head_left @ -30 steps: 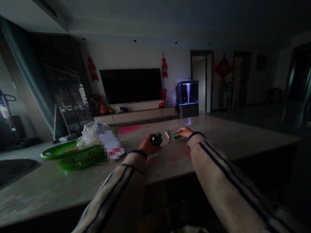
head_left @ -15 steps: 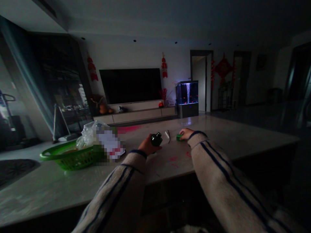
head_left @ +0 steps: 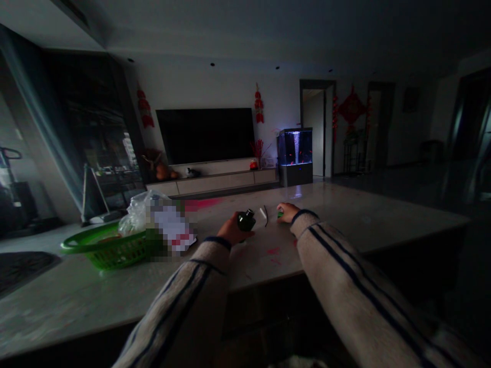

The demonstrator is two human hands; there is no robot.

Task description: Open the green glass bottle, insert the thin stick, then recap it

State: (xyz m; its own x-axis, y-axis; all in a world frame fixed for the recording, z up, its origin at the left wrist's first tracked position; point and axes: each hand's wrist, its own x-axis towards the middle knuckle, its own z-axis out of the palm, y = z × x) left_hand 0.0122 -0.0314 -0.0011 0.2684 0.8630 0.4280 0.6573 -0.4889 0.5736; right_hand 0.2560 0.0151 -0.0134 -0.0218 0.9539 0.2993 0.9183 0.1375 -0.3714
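My left hand is wrapped round a dark green glossy bottle, which leans a little to the right with its narrow neck uncovered. Over the tabletop to the right, my right hand has its fingers closed on a small green block-like piece. Most of that piece is hidden behind the fingers, so I cannot tell exactly what it is. Between my hands lies a small thin white item beside a dark curved strip.
A green plastic basket with a clear plastic bag stands on the left of the pale stone-like table. A white packet, partly blurred, leans by it. Pink smears mark the tabletop. A lit fish tank stands beyond.
My right hand has shifted slightly left and now covers more of the small green piece. The left hand and the bottle have stayed almost in place.
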